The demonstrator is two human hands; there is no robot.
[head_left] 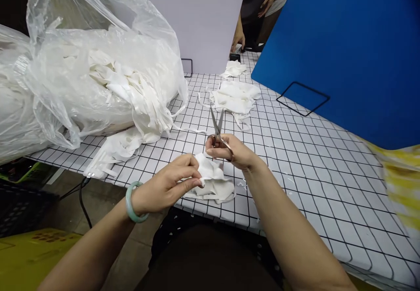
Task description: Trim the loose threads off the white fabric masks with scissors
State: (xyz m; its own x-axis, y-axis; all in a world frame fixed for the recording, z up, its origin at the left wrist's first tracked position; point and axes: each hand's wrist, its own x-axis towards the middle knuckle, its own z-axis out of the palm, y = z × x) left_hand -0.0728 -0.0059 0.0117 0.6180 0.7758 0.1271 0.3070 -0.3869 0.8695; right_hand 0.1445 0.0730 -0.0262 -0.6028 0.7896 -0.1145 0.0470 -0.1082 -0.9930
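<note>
My left hand (179, 179), with a green bangle (130, 201) on its wrist, pinches the edge of a white cloth piece (213, 179) close to the table's front edge. In my right hand (231, 151) is a pair of scissors (217, 127), its blades parted and pointing away from me. The scissors are above and just beyond the cloth. Farther back lies a flat stack of white cloth pieces (234, 96) with loose straps. To the left, more white cloth strips (138, 94) spill out of a large clear plastic bag (105, 2).
A blue panel (348, 50) with a black wire stand (303, 99) rises at the right, and a pale panel (177, 15) at the back. Another person's hand (239, 37) shows between them. A white power strip (95, 168) lies at the left edge. Yellow checked cloth (400, 181) hangs right.
</note>
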